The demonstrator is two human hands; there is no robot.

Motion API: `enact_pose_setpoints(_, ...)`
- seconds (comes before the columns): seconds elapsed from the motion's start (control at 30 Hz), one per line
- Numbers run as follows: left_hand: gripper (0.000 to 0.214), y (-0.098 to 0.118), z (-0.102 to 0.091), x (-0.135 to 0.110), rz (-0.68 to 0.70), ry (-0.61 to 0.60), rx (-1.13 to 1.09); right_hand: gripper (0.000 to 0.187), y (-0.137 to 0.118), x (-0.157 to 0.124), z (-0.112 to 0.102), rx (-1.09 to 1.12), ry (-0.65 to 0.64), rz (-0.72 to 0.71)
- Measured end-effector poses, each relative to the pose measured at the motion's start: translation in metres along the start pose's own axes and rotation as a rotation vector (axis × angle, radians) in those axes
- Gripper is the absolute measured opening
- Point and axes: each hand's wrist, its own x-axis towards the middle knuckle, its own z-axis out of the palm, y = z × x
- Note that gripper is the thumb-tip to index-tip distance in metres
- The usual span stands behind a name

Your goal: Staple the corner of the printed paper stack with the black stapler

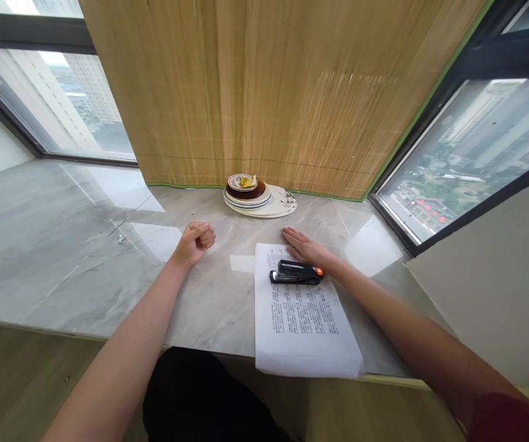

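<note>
My left hand (195, 240) rests on the grey marble sill in a closed fist, with nothing showing out of it. Flat and with fingers stretched out, my right hand (308, 247) lies at the top right corner of a stack of printed paper (301, 356). A black stapler (296, 274) with an orange end lies sideways on the paper, just below my right hand. The lower edge of the paper reaches over the front edge of the sill.
Behind my hands, a stack of plates (248, 195) sits on a white oval platter (279, 209), with a small yellow packet (248, 181) on top. A bamboo blind (264, 92) hangs at the back. Windows (471, 159) flank the marble sill (121, 264).
</note>
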Motion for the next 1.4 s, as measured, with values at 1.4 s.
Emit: enact_pose_setpoints(1.4,0.038,-0.022,0.013,-0.005,0.049,-0.284,1.270,0.040,-0.074,-0.022,-0.031,0.444,-0.029,-0.336)
